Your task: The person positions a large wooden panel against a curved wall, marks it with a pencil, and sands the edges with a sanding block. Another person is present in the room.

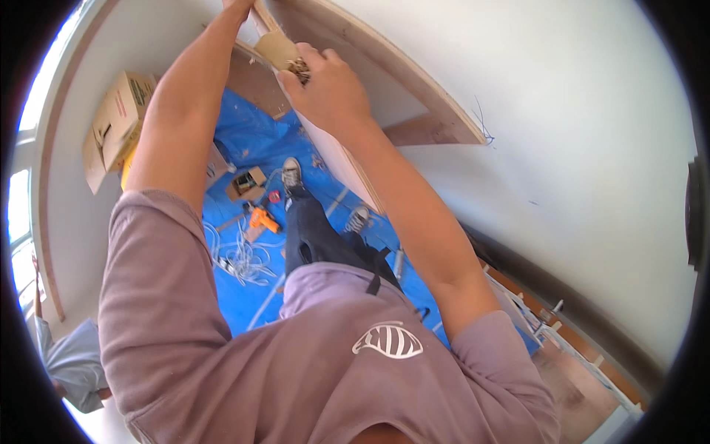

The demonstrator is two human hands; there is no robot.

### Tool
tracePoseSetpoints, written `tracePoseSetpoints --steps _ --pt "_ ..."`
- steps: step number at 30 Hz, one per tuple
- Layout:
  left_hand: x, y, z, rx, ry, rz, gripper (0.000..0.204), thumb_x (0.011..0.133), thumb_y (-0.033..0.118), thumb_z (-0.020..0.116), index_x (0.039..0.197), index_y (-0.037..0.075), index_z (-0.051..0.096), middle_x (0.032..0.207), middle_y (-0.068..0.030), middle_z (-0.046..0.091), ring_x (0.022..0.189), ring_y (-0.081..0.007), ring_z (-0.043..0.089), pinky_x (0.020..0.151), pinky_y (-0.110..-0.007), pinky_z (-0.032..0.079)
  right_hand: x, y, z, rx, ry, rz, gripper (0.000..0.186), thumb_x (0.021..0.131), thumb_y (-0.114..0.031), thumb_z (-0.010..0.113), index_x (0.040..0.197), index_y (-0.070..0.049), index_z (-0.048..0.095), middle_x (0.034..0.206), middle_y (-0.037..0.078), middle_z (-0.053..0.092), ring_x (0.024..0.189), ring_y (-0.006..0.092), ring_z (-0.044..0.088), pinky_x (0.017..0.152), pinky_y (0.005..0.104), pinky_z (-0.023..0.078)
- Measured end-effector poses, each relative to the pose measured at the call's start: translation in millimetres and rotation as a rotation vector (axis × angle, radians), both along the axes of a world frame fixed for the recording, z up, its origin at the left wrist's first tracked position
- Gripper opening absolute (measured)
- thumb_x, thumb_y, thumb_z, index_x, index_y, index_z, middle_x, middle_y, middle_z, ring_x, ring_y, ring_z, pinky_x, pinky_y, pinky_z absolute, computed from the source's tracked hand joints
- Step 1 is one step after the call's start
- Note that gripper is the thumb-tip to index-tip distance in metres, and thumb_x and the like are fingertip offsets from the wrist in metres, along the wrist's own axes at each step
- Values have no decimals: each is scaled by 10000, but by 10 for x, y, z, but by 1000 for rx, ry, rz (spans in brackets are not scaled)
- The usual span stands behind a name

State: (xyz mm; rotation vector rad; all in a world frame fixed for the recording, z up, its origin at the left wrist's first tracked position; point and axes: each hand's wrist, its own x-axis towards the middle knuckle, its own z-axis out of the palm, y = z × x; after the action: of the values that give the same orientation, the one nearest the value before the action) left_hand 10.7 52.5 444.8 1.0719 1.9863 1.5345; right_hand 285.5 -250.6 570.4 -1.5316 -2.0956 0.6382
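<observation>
My right hand point(329, 89) is wrapped round a small box of screws point(277, 50), its tan cardboard flap raised. Brass-coloured screws point(299, 68) show between my thumb and fingers. The box is at the edge of a long pale wooden board point(333, 152) that runs down below my wrist. Raised to the top edge of the view, my left hand point(238, 6) is mostly cut off beside the wood, and its fingers are hidden. A triangular wooden frame point(392, 48) stands against the white wall to the right of my right hand.
Blue sheeting point(248, 122) covers the floor. On it lie an orange power tool point(263, 220), a tangled white cable point(244, 255) and a small open carton point(246, 183). Cardboard boxes point(122, 118) are stacked at left. Another person point(74, 362) is at lower left. A dark pipe-like rail point(562, 296) runs along the right wall.
</observation>
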Motion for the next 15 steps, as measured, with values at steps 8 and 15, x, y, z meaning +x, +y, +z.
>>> tracePoseSetpoints --steps 8,15 --pt "-64 -23 -133 21 -22 50 551 1147 434 442 1537 62 554 1545 -233 621 1454 -380 570 1234 -453 419 1547 -2011 145 -100 68 10 648 999 -309 795 1563 -67 587 1126 236 663 932 430 715 789 468 606" --pt "-52 -116 -137 31 -9 35 561 1150 440 424 1542 58 548 1560 -232 606 1461 -382 559 1238 -454 412 979 -1127 -15 1 99 14 621 1003 -333 779 1538 -68 611 1133 234 686 947 442 736 783 488 620"
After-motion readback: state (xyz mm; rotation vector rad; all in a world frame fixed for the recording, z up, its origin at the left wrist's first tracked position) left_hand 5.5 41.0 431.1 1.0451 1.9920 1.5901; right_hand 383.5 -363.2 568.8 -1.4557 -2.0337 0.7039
